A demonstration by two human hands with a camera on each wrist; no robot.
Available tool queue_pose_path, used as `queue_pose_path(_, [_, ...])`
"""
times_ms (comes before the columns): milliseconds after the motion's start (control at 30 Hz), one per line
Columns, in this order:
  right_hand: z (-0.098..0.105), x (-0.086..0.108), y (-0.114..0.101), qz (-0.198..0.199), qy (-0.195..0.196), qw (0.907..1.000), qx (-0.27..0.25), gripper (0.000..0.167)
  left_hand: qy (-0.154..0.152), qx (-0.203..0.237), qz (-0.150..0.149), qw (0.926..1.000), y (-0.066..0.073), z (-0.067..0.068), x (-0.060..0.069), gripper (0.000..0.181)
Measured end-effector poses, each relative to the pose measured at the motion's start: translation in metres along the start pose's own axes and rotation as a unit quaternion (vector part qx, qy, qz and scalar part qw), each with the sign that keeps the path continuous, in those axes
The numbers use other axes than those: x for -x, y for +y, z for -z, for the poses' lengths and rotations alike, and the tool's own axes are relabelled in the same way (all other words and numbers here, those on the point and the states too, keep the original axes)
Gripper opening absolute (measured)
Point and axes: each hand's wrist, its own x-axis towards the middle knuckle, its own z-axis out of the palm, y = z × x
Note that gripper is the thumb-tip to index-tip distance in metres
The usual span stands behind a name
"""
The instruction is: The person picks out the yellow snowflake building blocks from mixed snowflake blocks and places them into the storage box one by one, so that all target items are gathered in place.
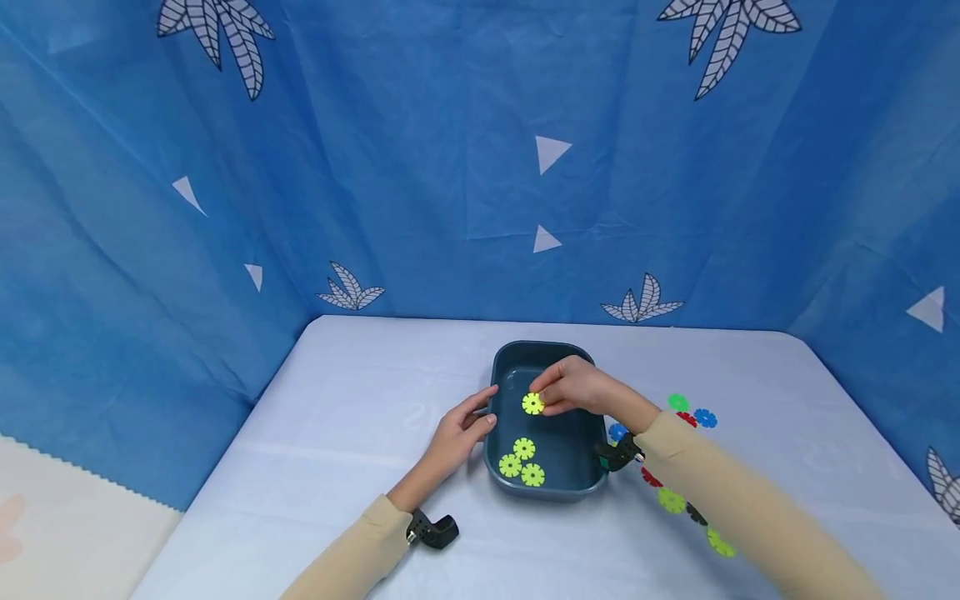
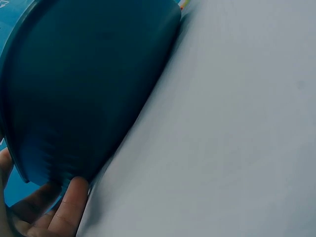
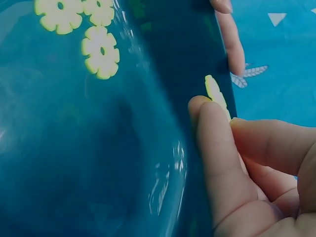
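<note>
A dark blue-green plastic bin (image 1: 551, 495) stands on the table, with several yellow-green notched discs (image 1: 523, 449) lying flat at its near left corner. Above the bin's inside, my right hand (image 1: 576, 385) pinches one yellow disc (image 1: 532, 403) between thumb and fingertips; the right wrist view shows this disc (image 3: 216, 96) edge-on. My left hand (image 1: 453, 429) is at the bin's left side, fingers extended. In the left wrist view its fingertips (image 2: 74, 195) touch the outer wall of the bin (image 2: 94, 84), low down near the table.
Right of the bin, partly under my right forearm, lie loose discs: green (image 1: 678, 402), blue (image 1: 705, 417), red (image 1: 651, 477), black (image 1: 696, 514) and yellow-green (image 1: 721, 543). A white cloth covers the table (image 1: 337, 433). Behind it hangs a blue patterned curtain (image 1: 450, 167).
</note>
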Motion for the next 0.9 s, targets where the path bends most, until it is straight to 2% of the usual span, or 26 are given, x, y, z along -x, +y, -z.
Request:
queue_pose_path(233, [-0.017, -0.015, -0.007, -0.021, 0.014, 0.9995, 0.018, 0.025, -0.004, 0.003, 0.002, 1.0000, 0.002, 0.001, 0.000, 0.049])
queue_pose_path(567, [-0.035, -0.027, -0.001, -0.039, 0.030, 0.9976, 0.048, 0.018, -0.002, 0.004, -0.001, 1.0000, 0.001, 0.000, 0.000, 0.049])
queue_pose_path(900, [-0.042, -0.030, 0.005, -0.036, 0.016, 0.9965, 0.073, 0.018, 0.000, -0.001, -0.003, 1.0000, 0.002, 0.000, 0.000, 0.049])
